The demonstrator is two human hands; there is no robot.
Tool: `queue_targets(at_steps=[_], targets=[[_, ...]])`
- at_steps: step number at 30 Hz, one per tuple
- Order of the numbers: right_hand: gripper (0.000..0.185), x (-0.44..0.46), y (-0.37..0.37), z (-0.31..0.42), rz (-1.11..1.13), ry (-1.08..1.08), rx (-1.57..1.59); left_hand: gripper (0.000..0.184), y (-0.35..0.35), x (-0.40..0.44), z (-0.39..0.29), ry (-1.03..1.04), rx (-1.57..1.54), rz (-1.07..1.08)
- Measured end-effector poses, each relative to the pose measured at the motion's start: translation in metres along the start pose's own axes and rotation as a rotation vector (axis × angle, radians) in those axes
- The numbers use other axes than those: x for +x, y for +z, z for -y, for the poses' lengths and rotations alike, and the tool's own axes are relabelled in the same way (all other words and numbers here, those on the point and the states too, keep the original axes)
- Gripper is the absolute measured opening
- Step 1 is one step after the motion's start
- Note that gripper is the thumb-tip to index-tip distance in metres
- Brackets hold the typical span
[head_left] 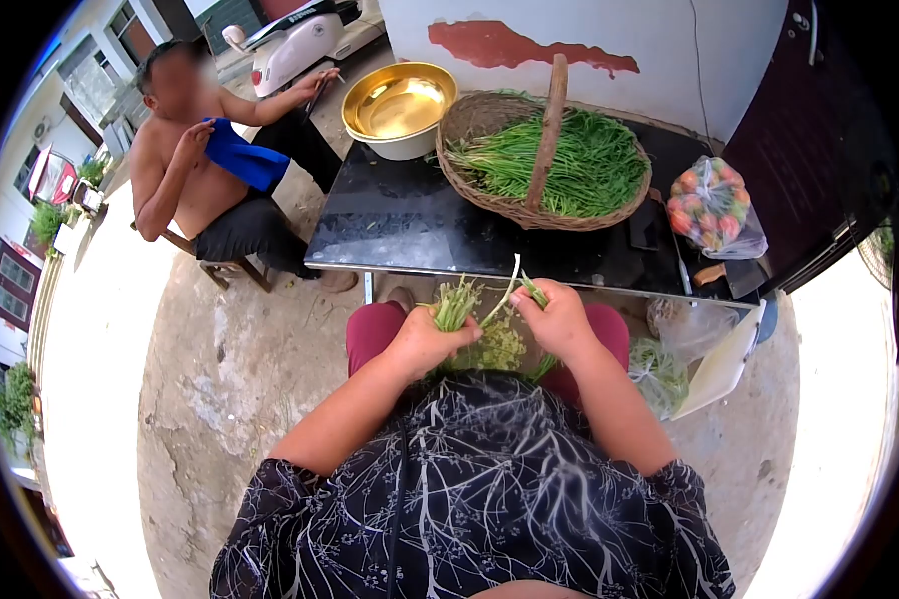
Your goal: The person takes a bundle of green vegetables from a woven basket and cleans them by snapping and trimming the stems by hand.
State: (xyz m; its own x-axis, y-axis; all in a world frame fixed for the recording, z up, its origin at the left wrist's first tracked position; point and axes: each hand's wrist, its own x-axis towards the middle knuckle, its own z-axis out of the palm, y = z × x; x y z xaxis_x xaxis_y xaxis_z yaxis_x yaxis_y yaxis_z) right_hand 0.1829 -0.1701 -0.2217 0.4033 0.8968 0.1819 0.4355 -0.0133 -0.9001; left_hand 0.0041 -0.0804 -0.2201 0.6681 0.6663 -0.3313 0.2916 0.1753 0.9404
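Observation:
My left hand (pixel 425 339) is wrapped round a bunch of green stems (pixel 456 304), whose cut ends point up. Close to its right, my right hand (pixel 552 314) pinches a few green stalks (pixel 533 291) between thumb and fingers. A pale thin stem (pixel 504 299) runs slantwise between the two hands. Below them, pale green scraps (pixel 499 344) lie low between my knees. Beyond the hands, a wicker basket (pixel 479 198) heaped with long green vegetables (pixel 579 160) stands on the black table (pixel 400 225).
Golden basin (pixel 402 105) on a white one, at the table's back left. Bag of red fruit (pixel 711 205), knife (pixel 684 277) and brown piece (pixel 709 274) at right. A seated person (pixel 205 180) holds blue cloth (pixel 245 157) at left. Plastic bags (pixel 659 374) hang below the table's right end.

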Motion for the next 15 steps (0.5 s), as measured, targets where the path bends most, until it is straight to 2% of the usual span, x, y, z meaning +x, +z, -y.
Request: queue_targets(at_steps=[1,5,7,9,10,11,14,15], targets=[[0.017,0.002,-0.002,-0.004,0.001,0.0,0.0,0.013,-0.001,-0.001,0.0,-0.004,0.006,0.021],[0.017,0.015,-0.017,-0.024,-0.44,0.207,0.194,0.011,-0.003,-0.005,-0.005,-0.042,-0.021,0.04],[0.021,0.017,-0.026,-0.031,-0.465,0.269,0.134,0.011,-0.006,-0.003,0.001,-0.044,-0.051,0.043],[0.027,0.013,-0.032,-0.02,-0.098,0.331,0.004,0.012,-0.007,-0.002,0.003,-0.046,-0.082,0.046],[0.031,0.01,-0.024,-0.024,-0.017,0.341,-0.014,0.012,-0.007,-0.002,0.003,-0.041,-0.098,0.046],[0.024,0.007,-0.016,-0.03,0.03,0.303,-0.069,0.012,-0.007,-0.001,0.003,-0.036,-0.114,0.046],[0.017,0.0,0.007,-0.019,0.044,0.229,0.093,0.014,-0.004,-0.002,0.001,0.0,-0.139,0.043],[0.016,-0.002,0.008,-0.009,0.104,0.264,0.277,0.014,-0.003,-0.002,0.001,0.0,-0.137,0.044]])
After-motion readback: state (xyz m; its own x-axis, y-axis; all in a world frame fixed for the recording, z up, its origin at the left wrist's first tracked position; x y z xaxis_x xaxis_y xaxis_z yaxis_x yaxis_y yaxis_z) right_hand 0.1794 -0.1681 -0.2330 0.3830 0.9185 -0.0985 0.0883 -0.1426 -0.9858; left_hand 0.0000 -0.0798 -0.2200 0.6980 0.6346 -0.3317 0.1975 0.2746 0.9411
